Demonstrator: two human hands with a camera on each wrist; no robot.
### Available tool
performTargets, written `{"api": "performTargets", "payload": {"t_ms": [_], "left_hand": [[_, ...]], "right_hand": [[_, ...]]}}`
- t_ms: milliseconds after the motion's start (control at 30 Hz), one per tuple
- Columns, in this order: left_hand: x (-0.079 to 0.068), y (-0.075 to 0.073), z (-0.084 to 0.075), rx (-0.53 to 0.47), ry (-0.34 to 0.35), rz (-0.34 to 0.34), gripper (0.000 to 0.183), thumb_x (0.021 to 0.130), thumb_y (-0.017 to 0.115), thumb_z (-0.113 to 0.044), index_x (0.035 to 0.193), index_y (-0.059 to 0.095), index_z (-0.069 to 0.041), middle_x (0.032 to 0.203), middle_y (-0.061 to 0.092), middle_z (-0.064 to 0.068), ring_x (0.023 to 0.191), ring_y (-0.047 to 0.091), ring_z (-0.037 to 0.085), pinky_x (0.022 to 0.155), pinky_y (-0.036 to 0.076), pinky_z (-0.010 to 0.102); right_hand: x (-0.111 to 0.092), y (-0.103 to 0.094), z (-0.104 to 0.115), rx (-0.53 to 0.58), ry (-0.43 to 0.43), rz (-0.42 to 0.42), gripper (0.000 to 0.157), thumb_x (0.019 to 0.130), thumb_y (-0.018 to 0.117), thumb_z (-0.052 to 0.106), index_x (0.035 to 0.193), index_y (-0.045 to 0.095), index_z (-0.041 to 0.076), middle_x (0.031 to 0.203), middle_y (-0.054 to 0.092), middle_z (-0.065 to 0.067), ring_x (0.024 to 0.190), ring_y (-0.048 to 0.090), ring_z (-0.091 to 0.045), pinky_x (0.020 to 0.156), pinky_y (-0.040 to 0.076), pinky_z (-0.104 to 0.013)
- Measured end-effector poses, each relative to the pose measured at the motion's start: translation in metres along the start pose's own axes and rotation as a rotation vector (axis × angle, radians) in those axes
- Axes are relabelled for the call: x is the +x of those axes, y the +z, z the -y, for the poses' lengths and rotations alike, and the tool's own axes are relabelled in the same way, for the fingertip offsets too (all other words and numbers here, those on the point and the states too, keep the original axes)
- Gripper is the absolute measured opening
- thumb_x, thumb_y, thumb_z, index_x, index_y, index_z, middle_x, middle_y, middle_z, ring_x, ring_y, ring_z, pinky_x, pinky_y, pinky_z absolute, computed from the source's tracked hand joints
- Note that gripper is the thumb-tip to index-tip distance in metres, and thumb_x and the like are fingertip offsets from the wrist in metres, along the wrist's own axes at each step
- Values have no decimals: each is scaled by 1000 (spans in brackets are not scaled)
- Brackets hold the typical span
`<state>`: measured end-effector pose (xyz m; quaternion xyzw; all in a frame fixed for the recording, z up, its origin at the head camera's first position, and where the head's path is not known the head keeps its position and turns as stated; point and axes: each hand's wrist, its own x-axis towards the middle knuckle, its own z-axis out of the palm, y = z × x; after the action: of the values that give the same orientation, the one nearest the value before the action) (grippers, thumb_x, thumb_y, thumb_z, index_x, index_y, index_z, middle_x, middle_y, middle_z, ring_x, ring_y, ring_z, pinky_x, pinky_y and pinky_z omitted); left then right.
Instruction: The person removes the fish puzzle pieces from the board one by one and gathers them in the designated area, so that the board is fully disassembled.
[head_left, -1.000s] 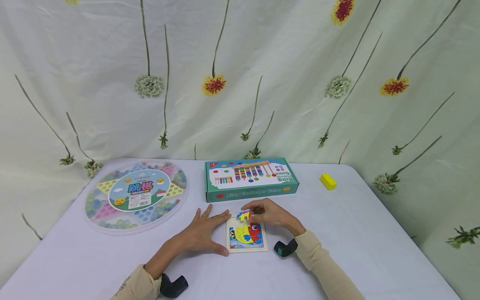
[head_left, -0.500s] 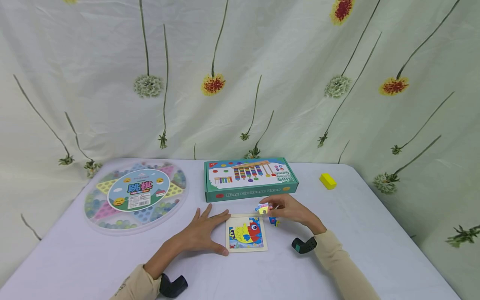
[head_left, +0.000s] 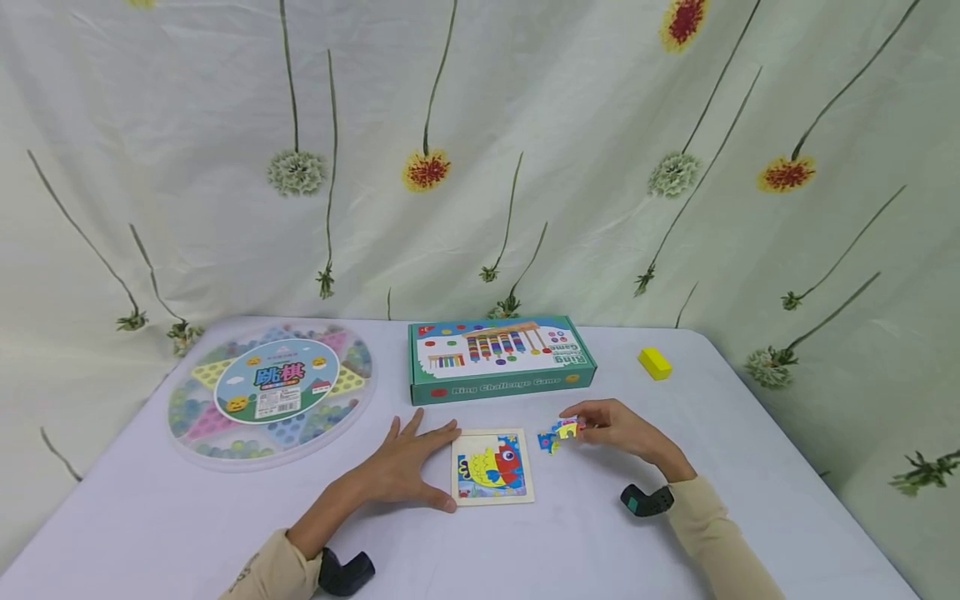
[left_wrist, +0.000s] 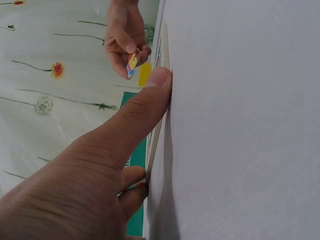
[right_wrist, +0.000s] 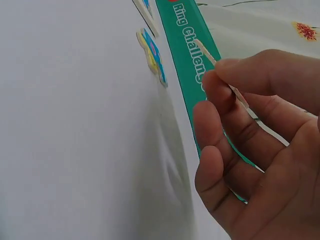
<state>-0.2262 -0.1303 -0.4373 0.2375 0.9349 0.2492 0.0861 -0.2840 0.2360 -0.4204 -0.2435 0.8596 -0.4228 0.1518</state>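
A pale fabric backdrop [head_left: 585, 108] printed with long-stemmed flowers [head_left: 427, 170] hangs in slight folds behind a white-covered table [head_left: 465, 554] under diffuse light.

A fish puzzle [head_left: 492, 468] lies face-up near a pinched, multicoloured piece [head_left: 567, 430].

- Green box [head_left: 504, 358], upper centre of the head view: "Ring Challenge Game" in pale letters along its front side.
- Same box, right end of its top: "Ring" and "Game" readable; the line between is too small.
- Same box, upper middle of the right wrist view: "Ring Challen", sloping downward, the end of the line hidden.
- Oval label [head_left: 333, 360], left of the head view: two large characters, "跳棋".
- White sticker [head_left: 279, 403] on that label: a barcode; its print is too small.
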Motion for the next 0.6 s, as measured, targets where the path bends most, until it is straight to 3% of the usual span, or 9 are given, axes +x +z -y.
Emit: {"api": "performTargets", "payload": {"t_ms": [400, 600], "left_hand": [[0, 1, 0, 17, 5, -1, 100, 62, 80, -61, 146, 42, -21, 154, 35, -1, 145, 0, 44, 112, -7, 65], [0, 1, 1, 21, 1, -5, 99, 62, 80, -60, 146, 42, -22, 154, 35, -1, 145, 1, 44, 112, -7, 65]], "right_hand": [[-12, -10, -15, -42, 50, 20, 32, 89, 62, 7, 121, 64, 2, 86, 55, -4, 87, 49, -19, 67, 40, -22], [-10, -9, -13, -29, 49, 46, 34, 89, 62, 7, 122, 64, 0, 103, 63, -10, 91, 49, -21, 71, 41, -24]]}}
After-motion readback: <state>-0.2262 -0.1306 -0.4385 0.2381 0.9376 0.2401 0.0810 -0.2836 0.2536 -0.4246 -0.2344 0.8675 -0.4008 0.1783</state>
